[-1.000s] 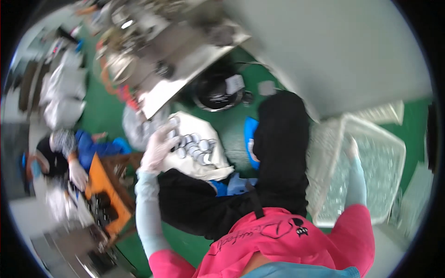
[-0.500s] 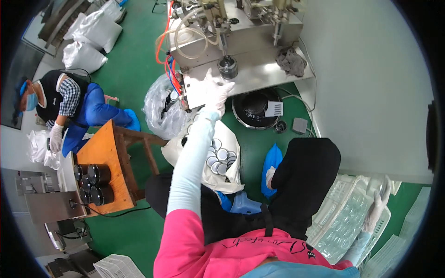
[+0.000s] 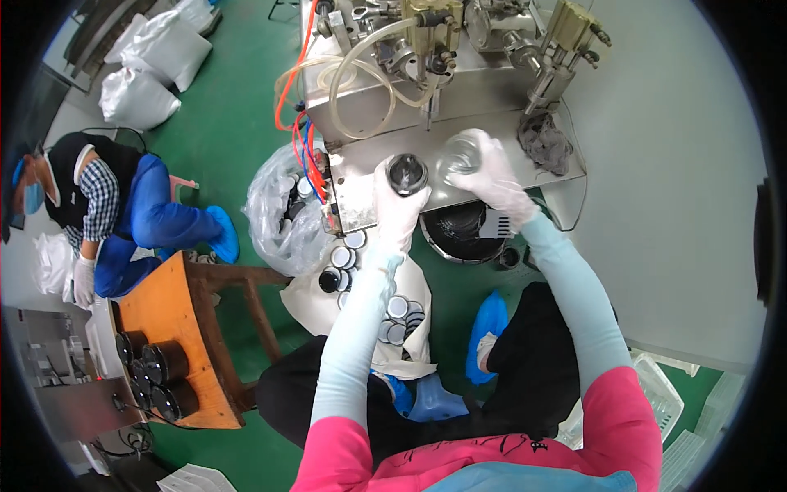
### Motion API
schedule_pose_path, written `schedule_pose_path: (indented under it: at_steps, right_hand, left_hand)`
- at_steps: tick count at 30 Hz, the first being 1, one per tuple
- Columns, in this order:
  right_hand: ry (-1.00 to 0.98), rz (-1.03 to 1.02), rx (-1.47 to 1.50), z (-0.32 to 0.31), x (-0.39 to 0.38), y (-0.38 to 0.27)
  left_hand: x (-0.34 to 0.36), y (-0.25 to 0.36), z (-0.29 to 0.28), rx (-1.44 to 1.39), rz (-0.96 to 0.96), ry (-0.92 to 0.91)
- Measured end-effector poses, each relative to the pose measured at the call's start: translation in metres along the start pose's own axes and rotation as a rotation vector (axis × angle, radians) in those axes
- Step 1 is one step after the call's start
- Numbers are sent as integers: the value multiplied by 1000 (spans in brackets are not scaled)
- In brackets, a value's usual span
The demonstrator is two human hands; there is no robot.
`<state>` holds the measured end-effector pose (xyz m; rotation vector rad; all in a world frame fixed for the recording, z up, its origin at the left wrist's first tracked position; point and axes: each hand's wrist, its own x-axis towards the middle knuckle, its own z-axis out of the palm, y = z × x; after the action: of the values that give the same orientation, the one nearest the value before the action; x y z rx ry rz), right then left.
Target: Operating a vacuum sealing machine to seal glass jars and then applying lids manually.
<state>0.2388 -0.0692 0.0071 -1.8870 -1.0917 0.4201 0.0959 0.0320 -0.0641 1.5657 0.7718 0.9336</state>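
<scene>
My gloved left hand (image 3: pixel 397 211) is wrapped round a jar of black paste (image 3: pixel 407 175), over the front of the steel tray (image 3: pixel 354 168). Just to its right, my gloved right hand (image 3: pixel 500 179) grips a clear jar (image 3: pixel 457 158) that looks to have nothing in it. Both jars are held apart, below and in front of a filling nozzle (image 3: pixel 429 115) on the metal filling machine (image 3: pixel 492 86). Round lids (image 3: pixel 398 308) with pale insides lie on a cream sack (image 3: pixel 385 353) under my left forearm.
A grey rag (image 3: pixel 544 144) lies at the tray's right. Below its front edge stands a black-smeared bucket (image 3: pixel 447 250). A clear bag of lids (image 3: pixel 270 221) is left of the machine. Black jars (image 3: pixel 168 361) stand on a wooden table (image 3: pixel 176 287), beside a seated co-worker (image 3: pixel 106 193).
My left hand has taken the filled jar from under the nozzle and drawn it nearer. My right hand has come from the crate at lower right to the tray with a clear jar.
</scene>
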Motion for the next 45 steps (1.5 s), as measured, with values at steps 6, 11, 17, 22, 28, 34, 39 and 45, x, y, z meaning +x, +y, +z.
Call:
schedule_pose_path:
  at_steps: [6, 11, 17, 22, 28, 34, 39, 45]
  right_hand:
    - [134, 32, 24, 69, 20, 21]
    - [161, 33, 271, 83, 27, 36]
    - [198, 40, 366, 83, 25, 38]
    - [195, 14, 343, 85, 26, 38]
    - [221, 24, 304, 84, 25, 33]
    - [231, 32, 281, 83, 25, 42]
    - [223, 19, 299, 91, 27, 42]
    - [248, -63, 299, 80, 21, 25]
  left_hand:
    - [-25, 15, -34, 12, 59, 0]
    - [-16, 44, -78, -69, 140, -15]
    - [-12, 85, -129, 118, 131, 37]
    - [-8, 11, -187, 99, -170, 28]
    - [4, -27, -189, -307, -617, -218]
    - [14, -35, -182, -395, -644, -210]
    - [19, -49, -190, -440, -668, -255]
    - [29, -65, -190, -372, -623, -320]
